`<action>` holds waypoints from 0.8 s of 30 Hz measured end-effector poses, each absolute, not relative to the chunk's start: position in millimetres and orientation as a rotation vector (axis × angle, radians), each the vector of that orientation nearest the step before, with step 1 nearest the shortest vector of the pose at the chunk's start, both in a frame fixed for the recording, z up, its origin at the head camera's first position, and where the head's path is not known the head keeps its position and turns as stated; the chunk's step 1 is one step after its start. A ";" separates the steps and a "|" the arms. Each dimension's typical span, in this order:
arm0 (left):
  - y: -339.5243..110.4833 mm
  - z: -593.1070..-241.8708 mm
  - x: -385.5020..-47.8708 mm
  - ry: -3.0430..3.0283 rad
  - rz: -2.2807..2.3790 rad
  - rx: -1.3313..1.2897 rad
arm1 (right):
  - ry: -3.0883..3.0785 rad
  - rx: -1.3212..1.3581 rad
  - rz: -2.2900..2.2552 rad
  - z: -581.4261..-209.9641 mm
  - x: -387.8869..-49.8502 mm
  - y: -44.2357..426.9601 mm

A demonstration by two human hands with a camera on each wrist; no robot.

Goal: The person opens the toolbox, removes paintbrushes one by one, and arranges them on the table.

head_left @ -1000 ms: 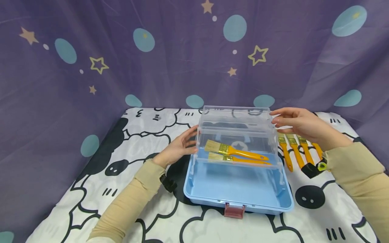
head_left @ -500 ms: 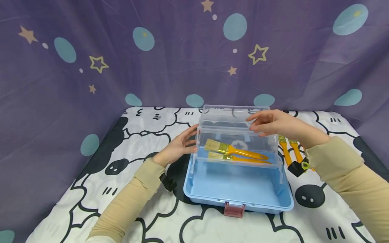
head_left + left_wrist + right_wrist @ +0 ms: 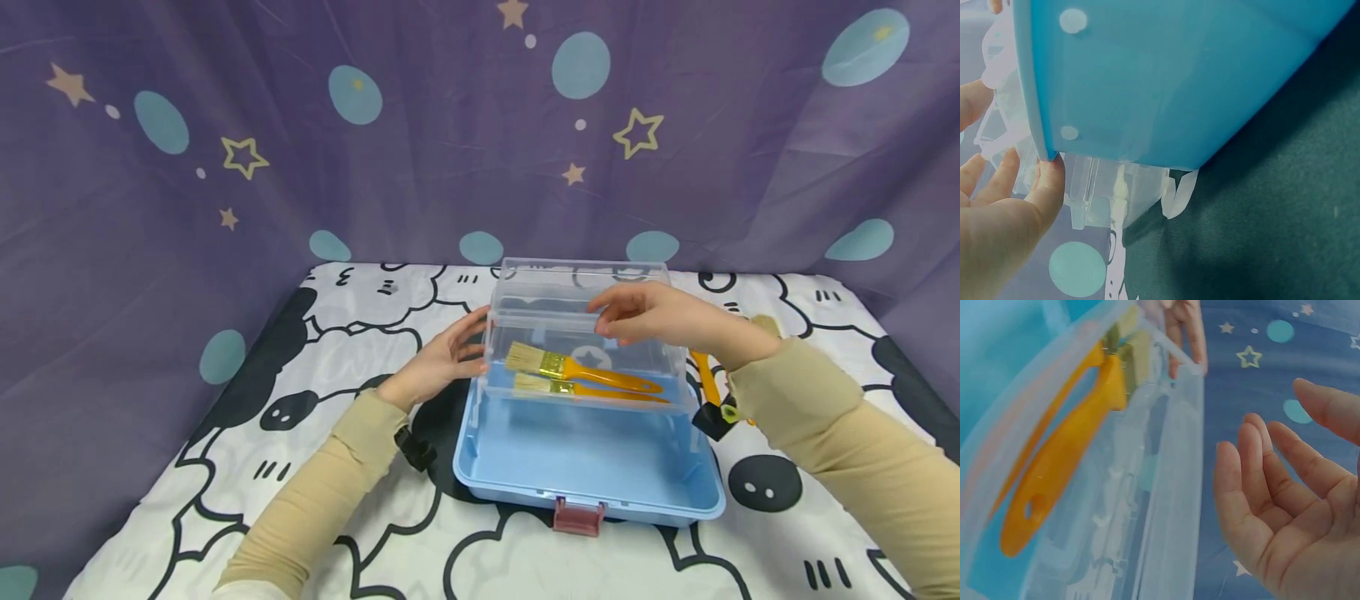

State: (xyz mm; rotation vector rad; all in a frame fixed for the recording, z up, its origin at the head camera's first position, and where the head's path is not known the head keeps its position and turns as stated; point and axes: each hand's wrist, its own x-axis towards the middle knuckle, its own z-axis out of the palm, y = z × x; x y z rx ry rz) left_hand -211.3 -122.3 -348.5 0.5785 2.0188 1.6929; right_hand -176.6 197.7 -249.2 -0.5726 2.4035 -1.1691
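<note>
A light blue toolbox (image 3: 570, 442) stands with a clear plastic tray (image 3: 510, 327) raised over its rear half. Two flat paintbrushes with orange handles lie in that tray, a larger brush (image 3: 607, 379) behind a thinner one (image 3: 592, 395). My left hand (image 3: 435, 367) rests against the tray's left side; its thumb (image 3: 1049, 181) touches the box's blue rim in the left wrist view. Above the tray's right half hangs my right hand (image 3: 652, 315), its fingers loosely bent and holding nothing. The right wrist view shows that hand (image 3: 1297, 506) apart from the tray.
Right of the box, an orange-handled brush (image 3: 705, 377) shows partly; my right forearm (image 3: 840, 425) hides what lies beside it. A pinkish latch (image 3: 578, 517) sits at the box's front. A purple curtain (image 3: 450, 192) hangs behind the sheep-patterned cloth (image 3: 360, 325).
My right hand has moved left from the tray's right edge to above the tray, and its sleeve now covers more of the brushes at right. The left hand has stayed in place.
</note>
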 end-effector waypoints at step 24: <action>-121.7 -346.9 -210.1 2.008 1.703 0.585 | 2.630 -0.755 -0.676 -284.9 -177.5 173.8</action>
